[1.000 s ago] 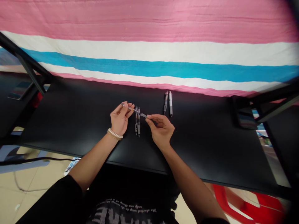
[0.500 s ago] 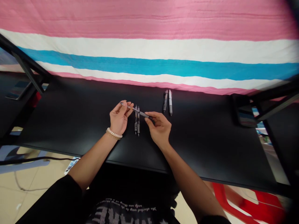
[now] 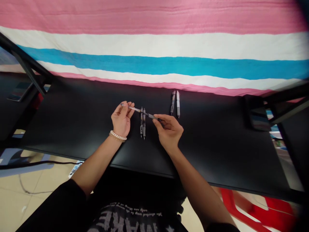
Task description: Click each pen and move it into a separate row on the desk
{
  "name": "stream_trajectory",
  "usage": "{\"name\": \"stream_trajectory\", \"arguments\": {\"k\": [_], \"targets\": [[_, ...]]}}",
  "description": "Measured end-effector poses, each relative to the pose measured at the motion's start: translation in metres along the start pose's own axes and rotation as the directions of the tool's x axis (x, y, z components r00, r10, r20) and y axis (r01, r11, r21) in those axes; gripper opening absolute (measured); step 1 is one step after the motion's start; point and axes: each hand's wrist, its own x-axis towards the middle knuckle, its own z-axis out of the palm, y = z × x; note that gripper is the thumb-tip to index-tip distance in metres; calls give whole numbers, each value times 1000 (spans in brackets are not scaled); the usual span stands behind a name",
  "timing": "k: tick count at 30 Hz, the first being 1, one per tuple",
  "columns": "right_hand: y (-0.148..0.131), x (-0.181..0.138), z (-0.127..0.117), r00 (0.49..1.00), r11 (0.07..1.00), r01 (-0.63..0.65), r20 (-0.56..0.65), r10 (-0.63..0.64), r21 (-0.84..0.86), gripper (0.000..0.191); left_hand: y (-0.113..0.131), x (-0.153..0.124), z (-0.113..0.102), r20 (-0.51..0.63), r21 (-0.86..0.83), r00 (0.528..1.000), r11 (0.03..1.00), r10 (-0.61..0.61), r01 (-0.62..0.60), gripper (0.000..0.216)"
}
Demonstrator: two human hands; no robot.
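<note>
A pen is stretched between my two hands above the black table. Its clear barrel [image 3: 134, 109] is pinched at the far end by my left hand [image 3: 122, 117], fingers curled around it. My right hand [image 3: 169, 129] pinches the grey grip [image 3: 151, 116] between thumb and fingertips. A thin dark stretch, seemingly the refill [image 3: 145, 113], shows between barrel and grip. Beneath it, two pens, a left one [image 3: 141, 129] and a right one [image 3: 144, 130], lie side by side on the table, partly covered by the held pen.
Farther back lie a dark pen [image 3: 173, 103] and a white pen [image 3: 178, 103]. The black table [image 3: 217, 145] ends at a striped cloth [image 3: 154, 64]. A dark phone-like object [image 3: 257, 114] is at the right, near a metal frame. A red stool [image 3: 272, 209] stands below.
My hands have moved slightly apart, the right one to the right. The held pen now spans a longer length, with a dark section showing between barrel and grip. The view has shifted slightly.
</note>
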Motion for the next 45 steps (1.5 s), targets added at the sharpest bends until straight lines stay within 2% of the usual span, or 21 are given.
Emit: {"name": "stream_trajectory", "arguments": {"k": [4,6,8,11,16,21,29,33,36,39,41,43,45], "targets": [[2,-3,3,1000,999,-5,-1,5,-40,12,-5,-9,4,115,10,989,996,-89,88,27],[4,-4,5,997,997,-75,21,76,-15,14,-6,-11,5,118,18,988,996,-94,93,26],[6,-4,6,991,992,-121,54,120,18,23,-5,-10,5,116,20,990,997,-82,80,27],[6,-2,5,995,999,-53,79,53,-3,37,-2,-7,4,111,3,992,998,-61,61,28],[4,1,2,995,998,-67,71,67,10,36,-1,-6,4,87,22,994,997,-72,71,26],[4,0,2,991,996,-92,93,92,-2,27,-2,-7,5,122,20,990,997,-75,74,28],[4,0,-1,990,983,52,135,-28,-177,30,-3,-8,6,118,31,990,997,-73,70,27],[5,1,-3,980,971,60,199,-14,-229,11,-2,-9,6,140,39,985,994,-104,99,27],[5,2,-4,966,973,68,257,-9,-222,8,2,-9,6,183,50,974,991,-131,124,22],[4,0,-3,959,964,117,278,-48,-238,10,9,-10,9,273,-2,940,977,-204,212,18],[4,-4,0,951,951,165,299,-83,-260,13,15,-12,12,313,-45,908,951,-278,307,30],[5,-8,3,929,936,230,346,-130,-266,12,20,-14,14,300,-82,900,931,-316,355,39],[7,-13,7,896,915,309,402,-188,-261,11,24,-15,14,264,-109,907,924,-327,365,39]]}}
